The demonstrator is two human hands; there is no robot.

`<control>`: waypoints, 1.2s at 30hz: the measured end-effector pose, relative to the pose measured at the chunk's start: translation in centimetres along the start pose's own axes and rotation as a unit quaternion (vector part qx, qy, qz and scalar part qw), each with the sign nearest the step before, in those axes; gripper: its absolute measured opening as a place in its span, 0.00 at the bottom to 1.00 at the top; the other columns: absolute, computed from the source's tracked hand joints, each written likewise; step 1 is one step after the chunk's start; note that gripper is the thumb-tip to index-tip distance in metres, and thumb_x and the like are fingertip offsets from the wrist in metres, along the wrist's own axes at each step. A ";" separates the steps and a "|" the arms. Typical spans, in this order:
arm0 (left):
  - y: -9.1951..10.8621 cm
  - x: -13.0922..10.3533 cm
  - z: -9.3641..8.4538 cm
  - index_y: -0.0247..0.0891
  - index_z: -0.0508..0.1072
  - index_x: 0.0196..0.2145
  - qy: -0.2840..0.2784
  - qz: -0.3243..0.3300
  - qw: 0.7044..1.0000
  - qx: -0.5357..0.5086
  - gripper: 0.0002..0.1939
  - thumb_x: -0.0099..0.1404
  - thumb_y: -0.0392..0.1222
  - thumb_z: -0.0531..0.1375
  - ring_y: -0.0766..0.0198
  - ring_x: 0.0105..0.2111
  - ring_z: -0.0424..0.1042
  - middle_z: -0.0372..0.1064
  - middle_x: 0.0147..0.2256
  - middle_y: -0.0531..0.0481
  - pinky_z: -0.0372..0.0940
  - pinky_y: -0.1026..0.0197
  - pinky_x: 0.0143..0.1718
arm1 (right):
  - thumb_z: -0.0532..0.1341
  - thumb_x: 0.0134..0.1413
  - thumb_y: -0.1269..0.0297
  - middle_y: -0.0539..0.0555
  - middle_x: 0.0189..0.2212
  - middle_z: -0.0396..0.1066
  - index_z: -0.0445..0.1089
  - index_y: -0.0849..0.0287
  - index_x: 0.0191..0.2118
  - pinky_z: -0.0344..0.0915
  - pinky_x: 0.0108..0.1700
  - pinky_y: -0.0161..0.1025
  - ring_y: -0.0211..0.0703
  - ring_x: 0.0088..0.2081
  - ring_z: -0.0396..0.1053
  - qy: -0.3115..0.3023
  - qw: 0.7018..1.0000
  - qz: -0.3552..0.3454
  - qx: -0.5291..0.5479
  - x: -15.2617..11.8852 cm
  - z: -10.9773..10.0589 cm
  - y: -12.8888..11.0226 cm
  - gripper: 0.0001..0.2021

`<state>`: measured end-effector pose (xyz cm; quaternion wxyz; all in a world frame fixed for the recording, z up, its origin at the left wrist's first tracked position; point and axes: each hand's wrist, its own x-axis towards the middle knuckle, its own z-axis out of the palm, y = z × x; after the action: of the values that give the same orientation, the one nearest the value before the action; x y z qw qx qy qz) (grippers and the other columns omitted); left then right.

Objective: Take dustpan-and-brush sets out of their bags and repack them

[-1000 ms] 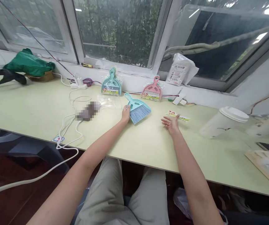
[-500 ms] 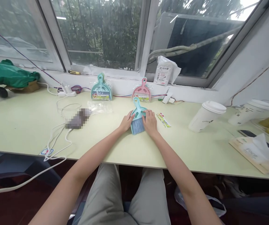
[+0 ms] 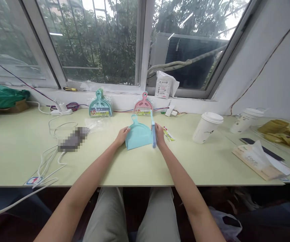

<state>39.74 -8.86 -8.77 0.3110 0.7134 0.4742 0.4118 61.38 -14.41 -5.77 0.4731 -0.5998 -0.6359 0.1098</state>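
A light blue dustpan point(image 3: 139, 135) faces me with its handle pointing away, just above or on the table. My left hand point(image 3: 122, 135) grips its left edge. At the pan's right side, my right hand point(image 3: 159, 134) holds a blue hand brush point(image 3: 153, 131) turned edge-on, its bristles at the lower end. Behind them, against the wall, stand several wrapped teal dustpan-and-brush sets point(image 3: 100, 105) and a pink set point(image 3: 143, 105). A colourful label card point(image 3: 169, 134) lies beside my right hand.
White lidded cups point(image 3: 207, 127) and a tissue pack point(image 3: 258, 161) stand to the right, with a phone point(image 3: 261, 148) behind the pack. On the left lie clear plastic wrap point(image 3: 97, 123), white cables point(image 3: 46, 158) and a power strip point(image 3: 62, 111).
The brush has come away from the dustpan. My right hand has turned it edge-on to the right, baring the pan's inside, while my left hand keeps the pan. The camera view has shifted.
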 end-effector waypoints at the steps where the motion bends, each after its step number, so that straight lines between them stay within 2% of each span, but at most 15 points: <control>1: -0.5 0.2 -1.0 0.36 0.74 0.36 -0.002 -0.010 0.998 0.064 0.20 0.64 0.52 0.49 0.59 0.36 0.67 0.72 0.35 0.47 0.59 0.62 0.37 | 0.44 0.64 0.57 0.52 0.32 0.70 0.68 0.57 0.32 0.58 0.35 0.34 0.41 0.34 0.66 -0.002 1.000 0.005 -0.026 0.2 -0.6 0.3 0.19; 3: -1.4 0.5 -3.0 0.38 0.75 0.35 -0.019 -0.038 0.983 0.176 0.17 0.63 0.50 0.51 0.58 0.36 0.68 0.73 0.35 0.48 0.58 0.62 0.34 | 0.49 0.62 0.57 0.53 0.34 0.72 0.69 0.58 0.30 0.58 0.37 0.35 0.42 0.37 0.67 -0.019 0.991 0.019 -0.130 0.5 -1.5 1.1 0.17; 6: -2.1 0.5 -5.3 0.40 0.76 0.36 -0.045 -0.066 0.963 0.258 0.17 0.63 0.49 0.50 0.58 0.37 0.69 0.74 0.36 0.47 0.56 0.63 0.32 | 0.50 0.61 0.63 0.57 0.37 0.73 0.73 0.60 0.31 0.59 0.38 0.36 0.45 0.40 0.70 -0.044 0.960 0.073 -0.268 0.4 -2.0 2.1 0.15; 9: -2.2 0.4 -6.2 0.40 0.77 0.38 -0.055 -0.076 0.954 0.284 0.19 0.65 0.51 0.49 0.56 0.39 0.70 0.75 0.38 0.46 0.57 0.62 0.32 | 0.50 0.61 0.65 0.60 0.38 0.74 0.74 0.61 0.36 0.61 0.39 0.38 0.48 0.42 0.71 -0.043 0.935 0.102 -0.337 0.1 -1.5 2.6 0.15; 12: -2.0 0.2 -6.3 0.42 0.77 0.41 -0.042 -0.080 0.952 0.292 0.22 0.65 0.54 0.49 0.54 0.42 0.71 0.75 0.42 0.45 0.58 0.62 0.33 | 0.50 0.62 0.64 0.61 0.38 0.74 0.74 0.62 0.38 0.62 0.40 0.39 0.49 0.42 0.71 -0.042 0.926 0.101 -0.362 -0.2 -1.1 2.5 0.15; 18: -1.4 -0.1 -6.5 0.42 0.76 0.42 0.051 -0.054 0.953 0.293 0.23 0.68 0.52 0.44 0.55 0.42 0.70 0.75 0.41 0.46 0.58 0.60 0.35 | 0.50 0.63 0.63 0.59 0.41 0.74 0.72 0.58 0.42 0.62 0.41 0.38 0.46 0.44 0.70 0.019 0.937 0.097 -0.336 0.1 -1.6 3.0 0.14; 21: -1.3 -0.2 -6.5 0.42 0.76 0.40 0.068 -0.056 0.953 0.290 0.22 0.68 0.51 0.44 0.56 0.41 0.71 0.75 0.39 0.46 0.59 0.61 0.35 | 0.55 0.59 0.59 0.59 0.42 0.73 0.74 0.57 0.38 0.63 0.43 0.40 0.49 0.47 0.68 -0.023 0.936 0.103 -0.335 0.4 -2.0 3.5 0.13; 25: -1.3 -0.3 -6.0 0.42 0.76 0.37 0.046 -0.069 0.949 0.304 0.22 0.67 0.53 0.45 0.55 0.39 0.71 0.75 0.38 0.46 0.59 0.60 0.35 | 0.61 0.51 0.54 0.59 0.44 0.72 0.76 0.56 0.38 0.62 0.46 0.45 0.53 0.50 0.66 -0.110 0.931 0.102 -0.333 0.3 -1.8 3.6 0.14; 29: -1.2 -0.5 -5.8 0.41 0.77 0.36 -0.004 -0.059 0.936 0.347 0.20 0.65 0.53 0.49 0.53 0.40 0.71 0.75 0.39 0.44 0.59 0.60 0.34 | 0.63 0.46 0.56 0.57 0.43 0.73 0.76 0.56 0.38 0.62 0.45 0.43 0.52 0.48 0.68 -0.141 0.932 0.102 -0.319 0.1 -1.5 3.3 0.14; 31: -1.2 -0.5 -6.0 0.42 0.77 0.35 -0.017 -0.049 0.932 0.360 0.17 0.64 0.51 0.51 0.54 0.40 0.71 0.76 0.39 0.44 0.59 0.60 0.34 | 0.63 0.45 0.58 0.57 0.41 0.74 0.76 0.56 0.36 0.62 0.43 0.41 0.50 0.45 0.69 -0.135 0.937 0.112 -0.301 0.2 -1.6 3.1 0.12; 36: -0.8 -0.4 -5.9 0.40 0.74 0.31 -0.027 -0.060 0.925 0.375 0.13 0.61 0.46 0.51 0.55 0.36 0.71 0.75 0.35 0.44 0.57 0.61 0.30 | 0.61 0.49 0.55 0.53 0.42 0.74 0.74 0.55 0.38 0.61 0.41 0.38 0.46 0.44 0.70 -0.052 0.971 0.130 -0.193 0.5 -2.0 2.0 0.12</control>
<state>34.10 -8.61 -6.78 0.0574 0.7587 0.6276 0.1652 64.28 -14.29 -5.91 0.2965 -0.7506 -0.5855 0.0760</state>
